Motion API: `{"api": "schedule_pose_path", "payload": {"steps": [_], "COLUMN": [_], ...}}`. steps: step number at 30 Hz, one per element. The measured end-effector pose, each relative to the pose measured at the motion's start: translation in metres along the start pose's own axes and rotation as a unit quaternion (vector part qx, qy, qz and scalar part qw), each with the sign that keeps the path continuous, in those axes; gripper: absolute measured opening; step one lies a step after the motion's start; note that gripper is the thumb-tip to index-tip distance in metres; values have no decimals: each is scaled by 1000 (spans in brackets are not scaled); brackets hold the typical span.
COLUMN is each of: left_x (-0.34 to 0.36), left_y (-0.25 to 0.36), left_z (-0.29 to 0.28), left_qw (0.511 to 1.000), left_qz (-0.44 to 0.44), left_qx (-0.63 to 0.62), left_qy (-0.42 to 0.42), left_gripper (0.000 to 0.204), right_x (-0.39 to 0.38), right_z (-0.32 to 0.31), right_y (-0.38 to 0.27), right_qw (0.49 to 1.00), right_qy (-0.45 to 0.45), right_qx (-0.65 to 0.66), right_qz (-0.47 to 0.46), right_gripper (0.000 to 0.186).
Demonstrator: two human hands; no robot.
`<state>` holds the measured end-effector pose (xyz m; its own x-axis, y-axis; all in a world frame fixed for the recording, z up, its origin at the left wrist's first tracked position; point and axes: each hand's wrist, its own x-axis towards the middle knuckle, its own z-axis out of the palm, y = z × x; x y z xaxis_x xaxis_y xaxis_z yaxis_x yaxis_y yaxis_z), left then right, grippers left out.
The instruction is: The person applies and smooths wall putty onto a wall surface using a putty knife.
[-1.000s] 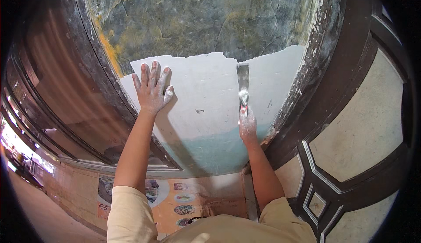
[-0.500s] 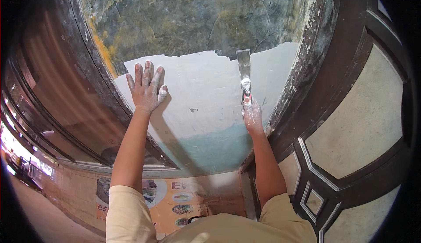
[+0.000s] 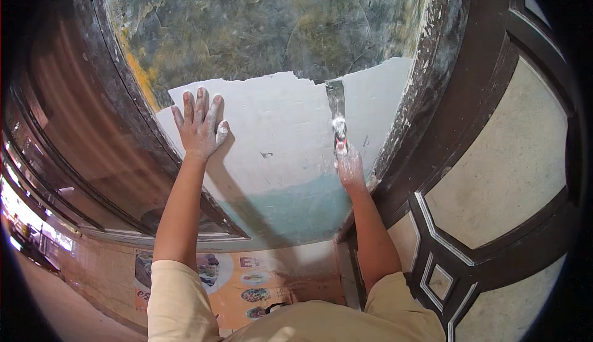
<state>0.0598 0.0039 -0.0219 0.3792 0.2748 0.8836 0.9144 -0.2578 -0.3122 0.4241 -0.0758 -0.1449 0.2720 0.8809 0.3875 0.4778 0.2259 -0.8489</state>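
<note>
Dark, worn framing [image 3: 440,51] is set at either side of a panel, whose white lower part [image 3: 287,126] is met by a mottled grey layer [image 3: 265,27] along a ragged edge. Both forearms are stretched forward. The left hand [image 3: 199,133] is laid flat on the white part, fingers spread, nothing grasped. A scraper [image 3: 336,102] is gripped by the right hand [image 3: 350,168], well apart from the left. Its long axis is held nearly upright in view, the blade pointed up at the ragged edge.
</note>
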Motion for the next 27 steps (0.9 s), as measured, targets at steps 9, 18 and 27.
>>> {"api": "schedule_pose_path", "payload": {"steps": [9, 18, 27], "left_x": [1, -1, 2], "left_y": [3, 0, 5], "left_z": [3, 3, 0], "left_qw": [1000, 1000, 999], "left_qz": [-13, 8, -10], "left_qx": [-21, -10, -21], "left_qy": [5, 12, 25], "left_gripper": [67, 67, 61], "right_x": [-71, 4, -94], "right_z": [37, 23, 65], "right_y": [75, -6, 91], "right_qw": [986, 998, 971], "right_qy": [-80, 37, -82], "right_qx": [76, 32, 196], "right_qz": [124, 30, 110], "right_gripper": [39, 50, 37]}}
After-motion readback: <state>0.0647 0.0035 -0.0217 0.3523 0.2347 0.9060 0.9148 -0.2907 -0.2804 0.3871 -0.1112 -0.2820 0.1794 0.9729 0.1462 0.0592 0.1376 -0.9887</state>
